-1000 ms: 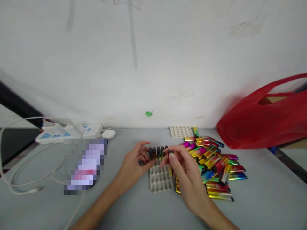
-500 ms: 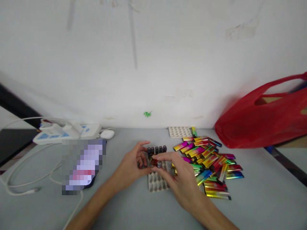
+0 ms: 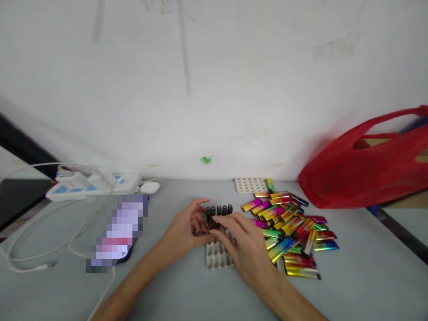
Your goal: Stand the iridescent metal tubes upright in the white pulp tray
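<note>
Near edge of pocket tray (image 3: 216, 260) pokes out below both hands. R hand (image 3: 241, 244) lies over it, fingertips pinching a lighter (image 3: 212, 226), long axis looks upright. L hand (image 3: 187, 229) curled, steadies tray's left side. Standing row of lighters (image 3: 219, 209) just beyond fingertips; loose pile (image 3: 289, 227) to R.

Left hand (image 3: 185, 232) and right hand (image 3: 245, 247) meeting over a slotted tray (image 3: 216, 258), upright lighters (image 3: 219, 210) just beyond fingertips, loose lighters (image 3: 290, 227) beside right hand.
</note>
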`<move>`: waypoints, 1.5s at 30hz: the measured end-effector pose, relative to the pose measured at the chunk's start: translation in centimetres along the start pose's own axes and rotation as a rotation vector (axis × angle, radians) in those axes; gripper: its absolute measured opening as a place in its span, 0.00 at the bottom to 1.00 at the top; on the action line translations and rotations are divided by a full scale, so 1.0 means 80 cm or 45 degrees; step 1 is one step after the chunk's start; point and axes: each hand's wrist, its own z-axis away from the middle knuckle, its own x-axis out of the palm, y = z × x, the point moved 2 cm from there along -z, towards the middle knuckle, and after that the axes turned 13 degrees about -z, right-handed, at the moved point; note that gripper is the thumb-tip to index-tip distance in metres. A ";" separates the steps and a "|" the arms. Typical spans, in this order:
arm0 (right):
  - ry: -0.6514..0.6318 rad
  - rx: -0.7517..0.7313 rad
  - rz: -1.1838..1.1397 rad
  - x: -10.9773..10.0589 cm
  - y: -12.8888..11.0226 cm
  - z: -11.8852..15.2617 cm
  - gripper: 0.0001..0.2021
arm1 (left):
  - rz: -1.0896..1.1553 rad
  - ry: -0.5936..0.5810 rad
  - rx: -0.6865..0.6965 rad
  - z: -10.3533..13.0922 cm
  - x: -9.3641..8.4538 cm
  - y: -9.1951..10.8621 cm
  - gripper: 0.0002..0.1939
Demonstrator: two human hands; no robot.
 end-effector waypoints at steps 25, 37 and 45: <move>0.150 -0.023 0.567 -0.047 -0.001 -0.021 0.16 | -0.043 0.001 -0.046 0.000 0.000 0.000 0.42; 0.096 0.575 1.165 -0.123 0.106 -0.024 0.28 | -0.055 -0.015 -0.046 0.000 0.000 -0.002 0.42; -0.031 0.565 1.172 -0.124 0.113 -0.020 0.26 | -0.075 -0.003 -0.036 0.000 -0.001 -0.001 0.41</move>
